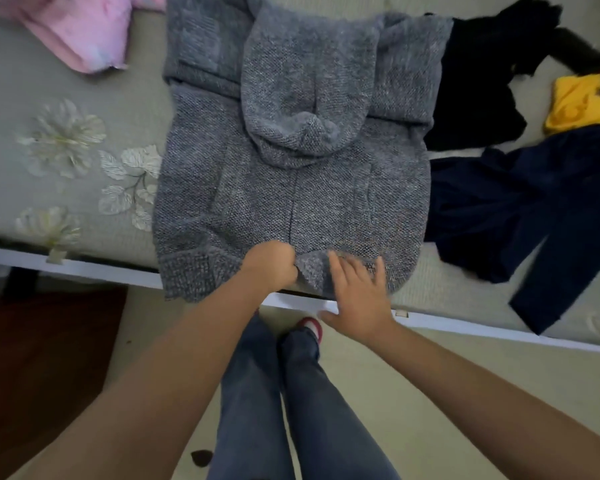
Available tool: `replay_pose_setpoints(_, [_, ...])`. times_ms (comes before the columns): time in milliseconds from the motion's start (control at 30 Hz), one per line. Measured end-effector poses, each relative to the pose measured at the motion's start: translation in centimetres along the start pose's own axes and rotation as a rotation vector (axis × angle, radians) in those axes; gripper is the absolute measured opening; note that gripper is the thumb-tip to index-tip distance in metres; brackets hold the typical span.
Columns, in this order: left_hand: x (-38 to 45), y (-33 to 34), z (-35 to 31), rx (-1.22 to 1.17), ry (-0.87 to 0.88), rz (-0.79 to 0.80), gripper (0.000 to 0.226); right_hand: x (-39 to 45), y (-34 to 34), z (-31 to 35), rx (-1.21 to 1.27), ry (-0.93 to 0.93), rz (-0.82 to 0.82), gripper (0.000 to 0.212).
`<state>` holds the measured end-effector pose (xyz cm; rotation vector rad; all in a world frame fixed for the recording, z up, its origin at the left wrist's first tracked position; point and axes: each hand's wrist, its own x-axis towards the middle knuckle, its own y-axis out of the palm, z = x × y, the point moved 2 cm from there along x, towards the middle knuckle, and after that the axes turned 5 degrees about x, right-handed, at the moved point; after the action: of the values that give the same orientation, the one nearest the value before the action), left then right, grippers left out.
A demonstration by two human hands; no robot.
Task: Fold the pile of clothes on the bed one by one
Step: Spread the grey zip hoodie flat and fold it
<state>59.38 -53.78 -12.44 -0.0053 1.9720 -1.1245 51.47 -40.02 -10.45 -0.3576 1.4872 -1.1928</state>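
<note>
On the bed (84, 140), a grey sweater (291, 202) overhangs the near edge; left hand (271, 266) grips its hem, fingers hidden, right hand (359, 299) rests there, fingers spread.

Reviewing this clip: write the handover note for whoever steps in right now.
Left hand grips the near hem of the grey knit hoodie. Right hand lies open, fingers on the hem beside it.
Hoodie lies spread on the bed, hood folded down onto its body.
Left: finish folding it, then the black garment, the navy trousers, the yellow item and the pink item.
</note>
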Motion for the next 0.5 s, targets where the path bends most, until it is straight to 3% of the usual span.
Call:
replay_pose_setpoints(233, [-1.3,-0.3,0.1,-0.064,0.064,-0.074,0.034,2.1,1.8,1.6,0.212,0.324,-0.136,0.101])
replay_pose_setpoints(300, [-2.4,0.5,0.2,-0.063,0.044,-0.178,0.016,2.6,0.9,1.6,0.200,0.326,-0.151,0.089])
replay_pose_setpoints(333, [-3.0,1.4,0.4,-0.090,0.036,-0.235,0.017,2.9,0.4,1.4,0.183,0.304,-0.169,0.079])
replay_pose_setpoints(400, [-3.9,3.4,1.1,-0.179,0.028,-0.281,0.040,3.1,-0.5,0.7,0.141,0.248,-0.186,0.068])
replay_pose_setpoints(500, [-3.9,5.9,3.3,-0.117,-0.049,-0.273,0.072,2.3,-1.2,-0.9,0.071,0.146,-0.140,0.071])
